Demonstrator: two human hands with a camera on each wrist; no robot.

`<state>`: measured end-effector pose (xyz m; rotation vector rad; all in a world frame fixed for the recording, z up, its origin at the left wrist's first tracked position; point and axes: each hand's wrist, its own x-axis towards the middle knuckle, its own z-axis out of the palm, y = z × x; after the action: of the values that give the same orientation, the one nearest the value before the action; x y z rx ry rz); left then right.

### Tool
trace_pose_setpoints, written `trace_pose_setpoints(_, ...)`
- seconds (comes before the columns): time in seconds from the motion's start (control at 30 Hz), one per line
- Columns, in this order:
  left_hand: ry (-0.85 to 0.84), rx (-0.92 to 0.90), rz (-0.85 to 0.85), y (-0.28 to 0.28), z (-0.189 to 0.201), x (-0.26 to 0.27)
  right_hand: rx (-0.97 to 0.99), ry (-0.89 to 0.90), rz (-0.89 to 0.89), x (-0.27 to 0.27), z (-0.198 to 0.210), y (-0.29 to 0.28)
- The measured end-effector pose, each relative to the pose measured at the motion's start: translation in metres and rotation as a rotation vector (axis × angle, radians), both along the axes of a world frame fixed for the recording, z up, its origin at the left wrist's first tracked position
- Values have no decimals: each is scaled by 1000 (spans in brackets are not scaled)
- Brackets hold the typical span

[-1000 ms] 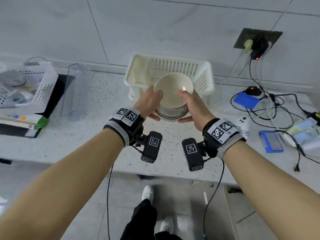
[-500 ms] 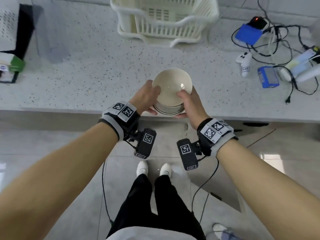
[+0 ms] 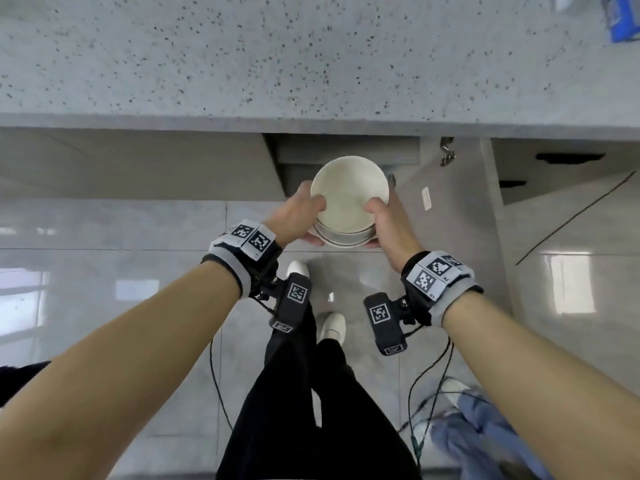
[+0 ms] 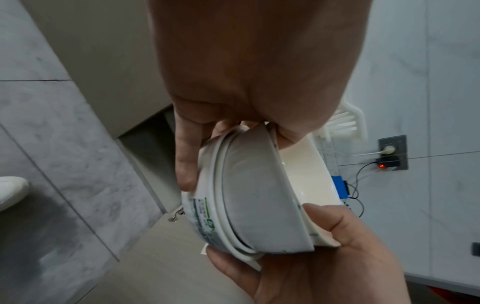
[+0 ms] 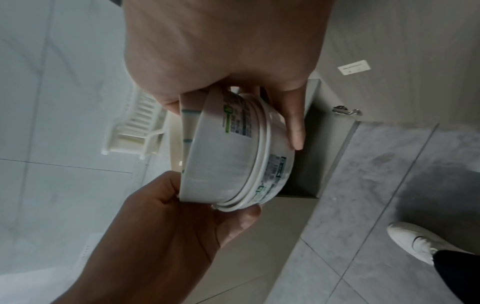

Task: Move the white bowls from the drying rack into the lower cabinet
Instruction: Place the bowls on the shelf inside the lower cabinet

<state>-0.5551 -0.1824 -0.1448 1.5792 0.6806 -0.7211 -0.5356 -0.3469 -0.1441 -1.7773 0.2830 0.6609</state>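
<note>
A stack of white bowls (image 3: pixel 348 199) hangs in the air below the counter edge, in front of the dark opening of the lower cabinet (image 3: pixel 346 150). My left hand (image 3: pixel 303 216) grips the stack's left side, thumb over the rim and fingers underneath. My right hand (image 3: pixel 382 218) grips the right side the same way. In the left wrist view the bowls (image 4: pixel 254 195) show printed labels on their outer walls, and the right wrist view shows these bowls (image 5: pixel 228 156) nested. The drying rack (image 5: pixel 135 127) stands on the counter behind; its inside is hidden.
The speckled counter (image 3: pixel 311 64) overhangs the cabinet. The open cabinet door (image 3: pixel 450 209) stands to the right of the opening, with a metal hinge (image 3: pixel 446 154) at its top. My legs and white shoes (image 3: pixel 330 327) are on the tiled floor below. Cables trail by my right arm.
Both hands have carried the bowl stack away from the rack, over the counter edge and down in front of the cabinet opening. My view has tilted downward.
</note>
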Motion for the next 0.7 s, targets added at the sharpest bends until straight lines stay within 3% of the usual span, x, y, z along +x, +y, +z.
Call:
trace_pose_setpoints(0.3, 13, -42, 76, -17, -110, 17, -82, 21, 27, 24, -107, -13)
trace_pose_setpoints(0.53, -98, -76, 137, 0, -198, 90, -100, -98, 59, 109, -202, 4)
trace_pose_setpoints(0.7, -224, -23, 221, 9, -240, 152, -108, -107, -58, 176, -248, 25)
